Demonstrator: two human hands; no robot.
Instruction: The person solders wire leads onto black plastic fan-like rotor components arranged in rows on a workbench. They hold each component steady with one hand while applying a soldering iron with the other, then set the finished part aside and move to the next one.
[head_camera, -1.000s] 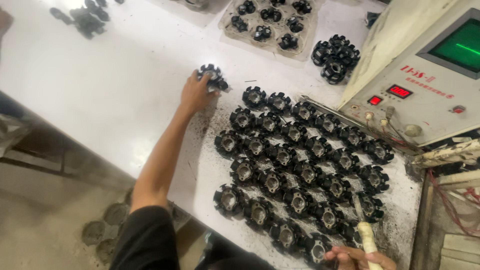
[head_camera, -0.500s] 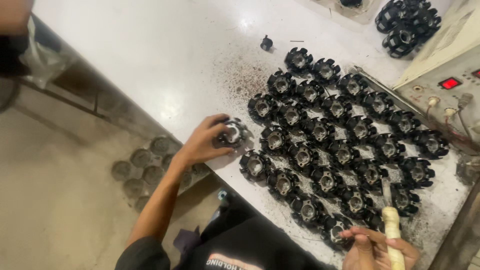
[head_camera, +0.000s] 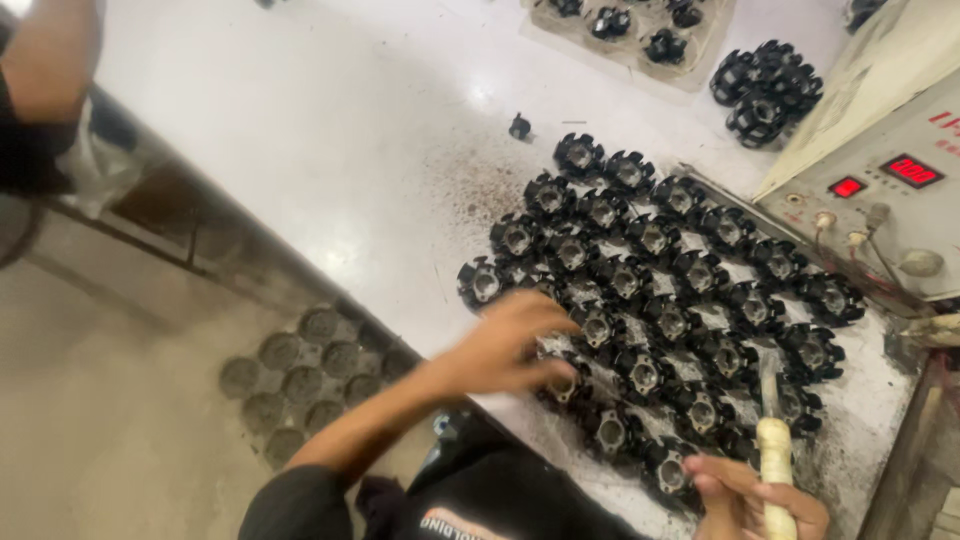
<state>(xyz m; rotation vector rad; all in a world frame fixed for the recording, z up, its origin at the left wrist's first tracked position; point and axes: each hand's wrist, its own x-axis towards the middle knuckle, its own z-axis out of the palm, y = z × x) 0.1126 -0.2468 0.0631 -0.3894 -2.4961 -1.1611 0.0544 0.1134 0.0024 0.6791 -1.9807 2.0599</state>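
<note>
Several black, gear-like round parts (head_camera: 650, 290) with metal centres lie packed in rows on the white table (head_camera: 330, 130). My left hand (head_camera: 510, 345) hovers blurred over the near-left edge of this group, fingers curled around one part (head_camera: 562, 385) at the front row. My right hand (head_camera: 750, 495), at the bottom edge, grips a pale-handled tool (head_camera: 772, 455) that stands upright over the near-right parts. One small black part (head_camera: 519, 126) lies alone farther up the table.
A beige control box (head_camera: 890, 170) with red displays and knobs sits at the right. More black parts are piled at the far right (head_camera: 765, 85) and on a flat tray (head_camera: 630, 25) at the top. Another person's arm (head_camera: 45, 90) shows at upper left. Dark round parts (head_camera: 310, 370) lie on the floor.
My left hand has shifted right, from the table's near-left edge into the front rows of parts. The view has shifted slightly. My right hand still holds the tool.
</note>
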